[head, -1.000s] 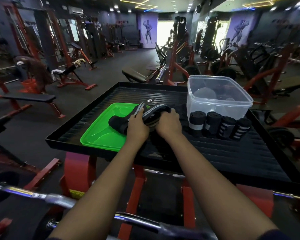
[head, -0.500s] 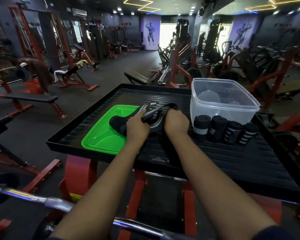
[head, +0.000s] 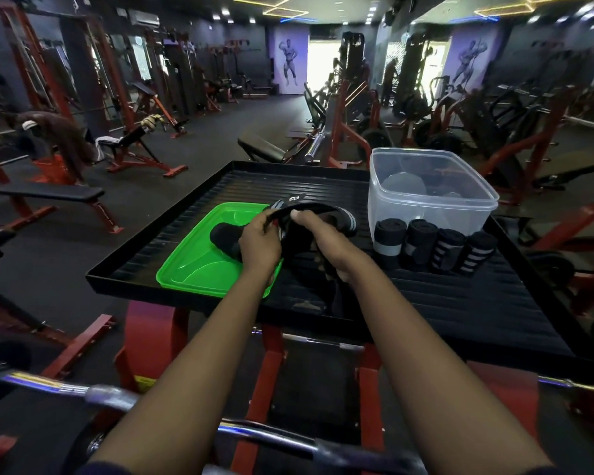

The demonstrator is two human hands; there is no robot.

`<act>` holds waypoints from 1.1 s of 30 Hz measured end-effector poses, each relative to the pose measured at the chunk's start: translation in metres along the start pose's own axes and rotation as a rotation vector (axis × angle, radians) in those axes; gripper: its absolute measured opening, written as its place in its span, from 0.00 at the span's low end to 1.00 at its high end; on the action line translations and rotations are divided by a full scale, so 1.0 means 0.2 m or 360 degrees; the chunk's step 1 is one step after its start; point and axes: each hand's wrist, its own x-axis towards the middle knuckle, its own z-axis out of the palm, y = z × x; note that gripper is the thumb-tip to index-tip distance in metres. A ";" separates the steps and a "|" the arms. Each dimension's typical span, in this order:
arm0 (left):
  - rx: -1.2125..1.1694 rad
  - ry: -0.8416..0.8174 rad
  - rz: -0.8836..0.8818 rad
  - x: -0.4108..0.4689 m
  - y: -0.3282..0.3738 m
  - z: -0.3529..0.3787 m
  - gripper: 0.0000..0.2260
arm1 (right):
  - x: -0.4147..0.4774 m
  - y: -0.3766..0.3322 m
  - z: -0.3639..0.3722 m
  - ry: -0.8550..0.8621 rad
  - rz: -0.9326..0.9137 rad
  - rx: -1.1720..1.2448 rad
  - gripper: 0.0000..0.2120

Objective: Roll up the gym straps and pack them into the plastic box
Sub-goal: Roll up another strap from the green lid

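Both hands have risen since a moment ago, and the loose black-and-grey gym strap (head: pixel 316 212) now arches between them instead of lying bunched. Nearest, the left hand (head: pixel 259 246) pinches one part and the right hand (head: pixel 330 248) has its grip clamped on another, probably to straighten it for rolling. Its dark end rests on the green plastic lid (head: pixel 193 269). Further along the black ribbed counter (head: pixel 460 296), four rolled straps (head: pixel 436 248) stand just before the clear plastic box (head: pixel 425 214), waiting to go in.

Your view: dim; blown-out glare at far doorway (head: pixel 319 68); small ceiling lights (head: pixel 225 11); fisheye bending at edges; bottom edge soft
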 end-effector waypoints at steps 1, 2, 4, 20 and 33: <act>-0.0048 -0.0029 -0.0059 0.00 0.01 0.00 0.12 | -0.01 0.00 0.00 -0.0114 -0.0063 0.0256 0.25; -0.0138 -0.0067 -0.0152 0.00 0.01 0.01 0.12 | -0.02 0.00 -0.01 -0.0157 -0.0098 0.0462 0.24; -0.0300 -0.0124 -0.0339 0.00 0.01 0.03 0.11 | -0.05 0.01 -0.04 -0.0040 -0.0103 0.0589 0.22; -0.0656 -0.1125 -0.1014 -0.14 0.16 0.12 0.17 | -0.30 0.13 -0.23 0.0518 -0.0343 -0.0053 0.14; -0.0610 -0.0885 -0.0910 -0.17 0.12 0.11 0.15 | -0.27 0.08 -0.22 0.0893 -0.0116 -0.0533 0.15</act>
